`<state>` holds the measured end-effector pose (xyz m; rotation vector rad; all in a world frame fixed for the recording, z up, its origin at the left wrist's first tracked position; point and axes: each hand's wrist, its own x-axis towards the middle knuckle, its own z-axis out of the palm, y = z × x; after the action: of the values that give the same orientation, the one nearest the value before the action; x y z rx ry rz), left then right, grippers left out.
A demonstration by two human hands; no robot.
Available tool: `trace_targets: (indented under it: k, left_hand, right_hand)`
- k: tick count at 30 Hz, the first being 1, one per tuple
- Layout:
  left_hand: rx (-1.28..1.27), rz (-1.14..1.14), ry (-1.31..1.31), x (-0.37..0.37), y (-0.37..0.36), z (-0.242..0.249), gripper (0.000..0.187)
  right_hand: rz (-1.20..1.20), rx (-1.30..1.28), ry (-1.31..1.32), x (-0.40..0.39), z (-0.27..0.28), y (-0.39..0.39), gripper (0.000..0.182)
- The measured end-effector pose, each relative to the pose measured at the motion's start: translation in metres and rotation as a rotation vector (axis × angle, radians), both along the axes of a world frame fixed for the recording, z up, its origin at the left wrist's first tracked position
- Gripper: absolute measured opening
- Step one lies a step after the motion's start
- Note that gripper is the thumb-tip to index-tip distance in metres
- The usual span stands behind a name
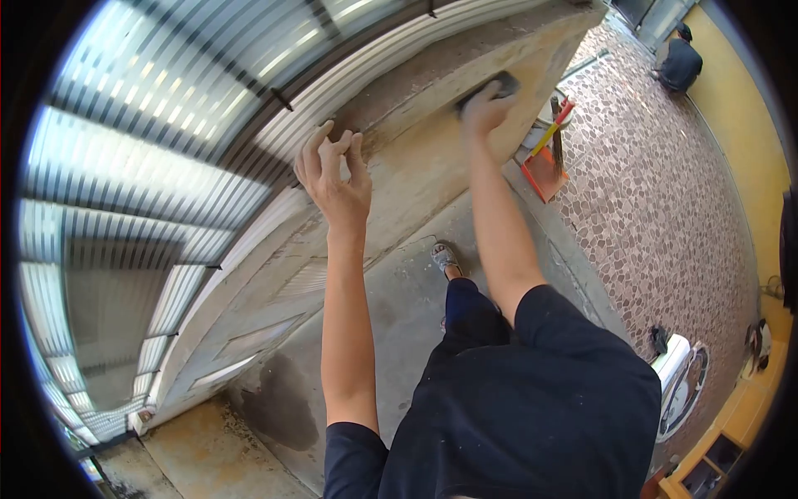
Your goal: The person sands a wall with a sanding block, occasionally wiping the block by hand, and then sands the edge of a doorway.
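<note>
A corrugated metal fence (pixel 166 108) of pale, light-striped sheets runs along the left. A red plastic dustpan (pixel 544 170) with a yellow-handled broom (pixel 550 137) rests on the brown pebble-patterned tiled floor (pixel 665 208). Far off, a person in dark clothes (pixel 680 60) crouches beside a yellow wall (pixel 748 141). A white rounded appliance (pixel 677 370) sits lower right.

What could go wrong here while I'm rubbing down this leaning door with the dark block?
1. The pale wooden panel door leans tilted against the corrugated metal wall; pressing with the right hand on the dark sanding block might make it slide on the concrete floor.
2. The left hand rests open near the door's top edge, with no firm grip, so it may not stop a slip.
3. The sandalled foot stands close to the door's base and could be struck.
</note>
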<state>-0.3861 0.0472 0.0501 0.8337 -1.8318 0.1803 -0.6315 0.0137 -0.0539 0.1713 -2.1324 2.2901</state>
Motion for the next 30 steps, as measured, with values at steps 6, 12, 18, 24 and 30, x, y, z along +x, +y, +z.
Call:
trace_targets:
  k: [6,12,18,24,30]
  left_hand:
    - [-0.090,-0.048,-0.030,-0.002,-0.014,-0.010,0.015]
    - [-0.199,-0.058,-0.096,0.000,-0.026,-0.019,0.019]
    - [-0.242,-0.005,-0.120,-0.002,-0.026,-0.022,0.018]
    - [-0.221,0.015,-0.186,0.003,-0.023,-0.025,0.017]
    - [-0.255,0.052,-0.239,0.007,-0.026,-0.032,0.016]
  right_hand:
    - [0.364,-0.186,0.077,0.198,-0.012,0.043,0.044]
    - [0.003,-0.055,0.112,-0.035,0.002,0.005,0.039]
    - [-0.056,-0.053,0.213,-0.003,0.001,0.005,0.039]
    - [0.048,-0.084,0.125,-0.001,-0.003,0.020,0.041]
    - [-0.135,0.067,0.162,-0.242,-0.015,-0.011,0.041]
